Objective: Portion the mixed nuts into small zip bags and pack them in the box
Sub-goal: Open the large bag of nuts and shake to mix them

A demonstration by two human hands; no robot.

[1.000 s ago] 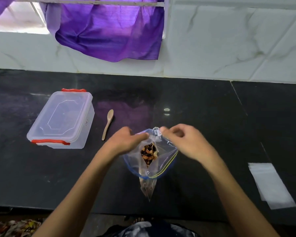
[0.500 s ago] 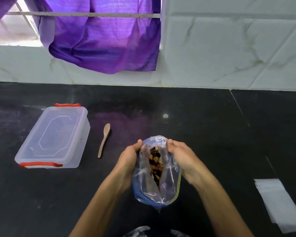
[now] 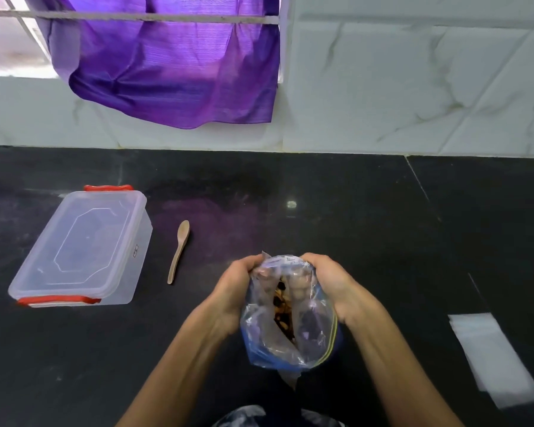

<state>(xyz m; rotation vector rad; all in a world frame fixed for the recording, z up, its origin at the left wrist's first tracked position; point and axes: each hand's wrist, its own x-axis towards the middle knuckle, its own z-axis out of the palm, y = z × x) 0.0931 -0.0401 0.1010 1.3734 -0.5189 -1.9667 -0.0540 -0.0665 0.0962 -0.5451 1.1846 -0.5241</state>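
Observation:
A large clear zip bag (image 3: 312, 334) with a blue and yellow seal hangs between my hands above the black counter. Mixed nuts (image 3: 282, 309) show inside it, dark and tan. My left hand (image 3: 235, 291) grips the bag's left upper edge and my right hand (image 3: 336, 285) grips the right upper edge, fingers curled into the opening. A clear plastic box (image 3: 84, 248) with red clips, lid on, sits at the left. A small wooden spoon (image 3: 178, 251) lies just right of the box. Small empty zip bags (image 3: 490, 355) lie flat at the right.
The black stone counter (image 3: 352, 217) runs up to a white marble-tiled wall (image 3: 413, 87). A purple cloth (image 3: 173, 66) hangs from a rail over the wall at the back left. The counter's near edge lies below my forearms.
My hands have drawn the bag's mouth closer together and gripped it more tightly. The view has tilted up a little, showing more wall.

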